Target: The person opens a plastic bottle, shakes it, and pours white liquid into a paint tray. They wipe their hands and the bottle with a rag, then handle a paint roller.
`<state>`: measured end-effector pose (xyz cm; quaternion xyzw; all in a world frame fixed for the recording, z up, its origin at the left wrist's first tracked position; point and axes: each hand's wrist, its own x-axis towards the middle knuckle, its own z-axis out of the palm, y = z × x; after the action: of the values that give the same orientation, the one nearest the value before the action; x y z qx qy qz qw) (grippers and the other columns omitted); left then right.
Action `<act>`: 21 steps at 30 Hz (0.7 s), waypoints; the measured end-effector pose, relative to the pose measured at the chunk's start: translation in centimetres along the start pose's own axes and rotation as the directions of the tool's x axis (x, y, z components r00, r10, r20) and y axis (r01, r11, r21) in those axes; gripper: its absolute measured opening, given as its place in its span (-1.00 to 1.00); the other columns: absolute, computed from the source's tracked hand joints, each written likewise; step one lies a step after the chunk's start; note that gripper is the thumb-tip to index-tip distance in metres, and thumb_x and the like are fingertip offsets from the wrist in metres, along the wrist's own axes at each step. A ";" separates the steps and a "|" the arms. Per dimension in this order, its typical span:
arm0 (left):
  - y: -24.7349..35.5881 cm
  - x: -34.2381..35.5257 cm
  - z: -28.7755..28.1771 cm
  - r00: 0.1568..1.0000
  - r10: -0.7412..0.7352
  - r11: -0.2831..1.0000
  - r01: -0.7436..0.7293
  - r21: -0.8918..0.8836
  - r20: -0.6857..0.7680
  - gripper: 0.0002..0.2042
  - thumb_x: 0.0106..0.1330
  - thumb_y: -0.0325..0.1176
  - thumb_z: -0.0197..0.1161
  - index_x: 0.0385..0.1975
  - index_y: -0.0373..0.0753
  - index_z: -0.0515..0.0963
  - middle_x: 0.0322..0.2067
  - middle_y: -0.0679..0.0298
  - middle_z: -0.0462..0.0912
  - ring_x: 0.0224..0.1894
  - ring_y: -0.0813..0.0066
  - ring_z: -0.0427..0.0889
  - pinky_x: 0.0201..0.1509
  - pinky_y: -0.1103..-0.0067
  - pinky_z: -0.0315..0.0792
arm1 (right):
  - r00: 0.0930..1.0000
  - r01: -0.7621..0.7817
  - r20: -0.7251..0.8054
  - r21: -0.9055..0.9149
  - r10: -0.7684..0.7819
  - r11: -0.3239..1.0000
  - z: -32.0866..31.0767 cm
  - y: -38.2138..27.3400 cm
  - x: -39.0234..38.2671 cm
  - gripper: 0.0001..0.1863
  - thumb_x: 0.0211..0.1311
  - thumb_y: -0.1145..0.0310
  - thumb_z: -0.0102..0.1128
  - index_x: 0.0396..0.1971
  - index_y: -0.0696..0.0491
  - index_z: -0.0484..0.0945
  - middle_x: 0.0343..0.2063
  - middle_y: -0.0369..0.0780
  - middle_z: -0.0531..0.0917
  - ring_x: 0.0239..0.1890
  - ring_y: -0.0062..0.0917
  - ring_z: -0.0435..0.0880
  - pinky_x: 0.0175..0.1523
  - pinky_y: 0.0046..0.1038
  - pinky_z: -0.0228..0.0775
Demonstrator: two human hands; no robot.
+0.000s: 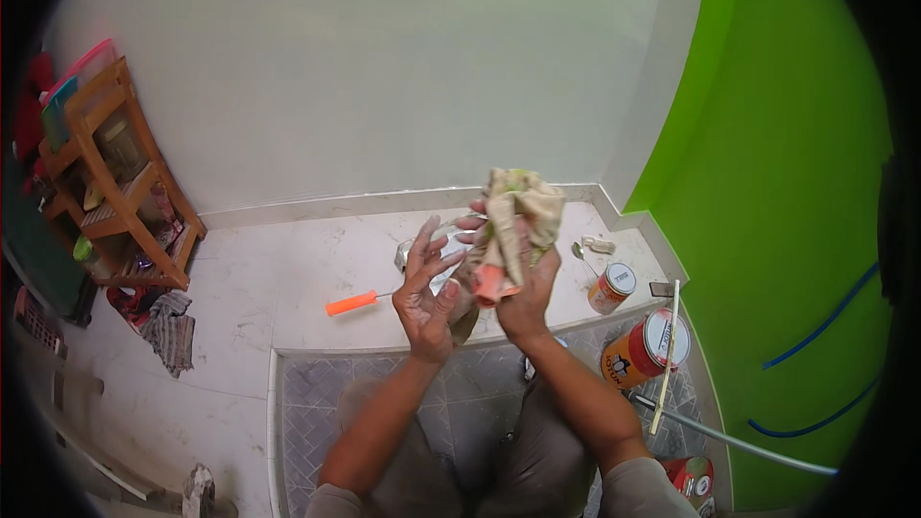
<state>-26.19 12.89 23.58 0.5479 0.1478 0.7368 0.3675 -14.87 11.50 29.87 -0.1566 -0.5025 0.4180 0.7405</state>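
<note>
My right hand (531, 305) grips a crumpled beige cloth (526, 211) with green and orange stains, held up above the white tiled ledge. Close beside it on the left, my left hand (427, 302) is raised with its fingers spread and nothing held in it. Whitish smears show on its fingers. Beyond the left hand, a pale shiny object (451, 242) is partly hidden by my hands, so its kind is unclear. An orange handle (351, 303) on a thin metal rod lies on the ledge, left of my left hand.
Right of my hands stand a small paint can (612, 288) and a larger one (645, 349), with a thin stick (666, 360) across the larger lid. A spoon (580, 254) lies near the small can. A pole (739, 443) leans low right. A wooden shelf (129, 182) stands left.
</note>
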 end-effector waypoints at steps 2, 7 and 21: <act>-1.5 -1.3 -0.1 0.979 -0.193 0.974 0.199 0.113 -0.059 -0.44 0.26 -0.06 0.45 0.09 -0.43 0.62 0.40 -0.16 0.32 0.43 0.07 0.29 0.47 0.21 0.21 | 0.988 0.150 -0.018 -0.163 -0.155 0.975 -1.9 0.0 1.2 -0.50 0.51 0.39 0.06 0.31 0.32 0.27 0.15 0.07 0.56 0.13 -0.20 0.67 0.22 -0.21 0.57; -5.3 -5.8 0.2 0.498 -0.786 0.617 0.678 0.400 0.367 -0.58 0.34 -0.20 0.44 0.08 -0.36 0.63 -0.07 0.21 0.73 0.05 0.45 0.64 0.22 0.50 0.46 | 0.979 0.193 -0.033 -0.186 -0.202 0.963 -5.1 -0.2 2.2 -0.46 0.58 0.29 -0.06 0.39 0.27 0.20 0.24 0.11 0.48 0.17 -0.14 0.64 0.28 -0.16 0.53; -3.7 -1.2 -3.1 0.732 -0.626 0.371 0.583 -0.723 0.268 -0.58 0.60 -0.10 -0.07 0.29 -0.19 0.40 0.04 0.29 0.64 0.03 0.56 0.65 0.22 0.51 0.54 | 0.924 0.254 0.295 -0.949 0.243 0.187 -3.4 5.7 -1.3 0.15 0.37 -0.16 0.16 0.52 0.33 -0.31 0.49 0.28 -0.22 0.57 0.15 -0.24 0.61 0.03 -0.47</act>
<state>-27.50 15.20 19.34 0.2239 0.0183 0.5524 0.8027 -14.73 14.57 23.85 -0.5055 -0.7858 0.0186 0.3557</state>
